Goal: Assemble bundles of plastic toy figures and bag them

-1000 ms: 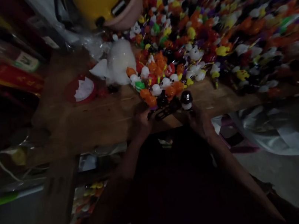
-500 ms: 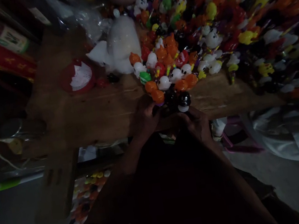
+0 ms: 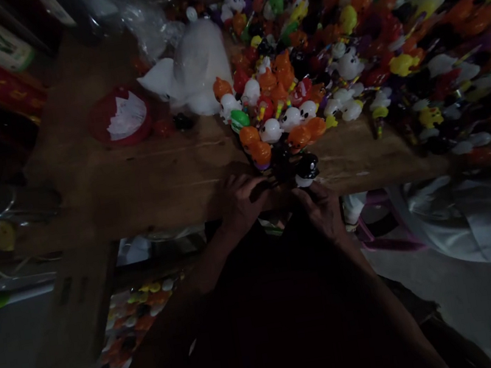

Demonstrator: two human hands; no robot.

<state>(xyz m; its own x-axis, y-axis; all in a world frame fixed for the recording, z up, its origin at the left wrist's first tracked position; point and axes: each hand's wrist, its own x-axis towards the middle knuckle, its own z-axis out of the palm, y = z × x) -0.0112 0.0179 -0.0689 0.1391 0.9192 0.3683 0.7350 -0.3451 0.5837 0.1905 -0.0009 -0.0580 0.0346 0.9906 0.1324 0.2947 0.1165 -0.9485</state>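
Note:
My right hand (image 3: 323,208) is at the table's front edge, its thumb and fingers closed on a small black toy figure (image 3: 307,166) with a white lower part. The toy leans to the right. My left hand (image 3: 239,202) lies to its left, fingers stretched toward the middle and the thumb apart, with nothing visible in them. Dark pieces between the hands are too dim to make out. Just beyond are orange pumpkin-like toys (image 3: 261,153), white ghost-like toys (image 3: 271,131) and a green toy (image 3: 240,121).
A large heap of colourful small toys (image 3: 348,20) covers the right and back of the wooden table (image 3: 158,188). At left stand a red bowl (image 3: 98,127) with white paper scraps and a whitish plastic bag (image 3: 204,61). More toys (image 3: 130,324) lie below the table edge.
My left hand has drawn slightly left and its fingers have straightened, away from the dark pieces. The black toy in my right hand has tilted to the right. The view has shifted slightly.

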